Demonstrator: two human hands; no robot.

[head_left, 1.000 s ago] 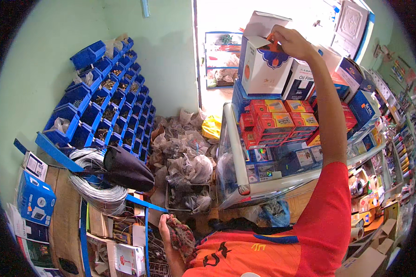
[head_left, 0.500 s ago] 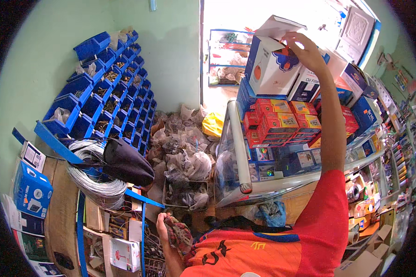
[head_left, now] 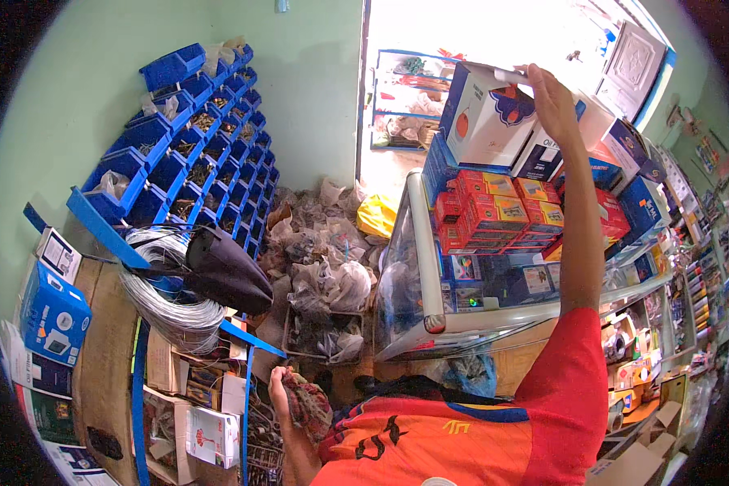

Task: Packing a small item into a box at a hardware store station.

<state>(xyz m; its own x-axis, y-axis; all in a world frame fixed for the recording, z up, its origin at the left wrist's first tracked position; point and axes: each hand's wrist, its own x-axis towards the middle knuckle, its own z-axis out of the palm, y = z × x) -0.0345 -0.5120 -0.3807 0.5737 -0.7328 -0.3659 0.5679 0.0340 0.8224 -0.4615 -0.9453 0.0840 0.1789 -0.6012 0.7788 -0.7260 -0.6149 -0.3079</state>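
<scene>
At the counter's far side, my right hand (head_left: 552,105) is raised to the top of a tall white and blue carton (head_left: 484,121), its bent fingers at the edge of the top flap (head_left: 510,77). The fingertips are partly hidden there. The carton has an orange and blue printed emblem and stands on other boxes. Low and to the left, my left hand (head_left: 280,390) is closed around a crumpled, patterned reddish-green cloth (head_left: 309,409), held beside my body.
Red boxes (head_left: 494,212) are stacked on a glass display counter (head_left: 434,275). Blue bins (head_left: 170,130) hold small metal parts on the left wall. Plastic bags (head_left: 332,275) crowd the floor. A wire coil (head_left: 166,300) hangs near a wooden shelf top (head_left: 109,356).
The carton's top flap, raised before, is now folded down. My right hand has moved slightly right and lower with it. My left hand keeps the cloth.
</scene>
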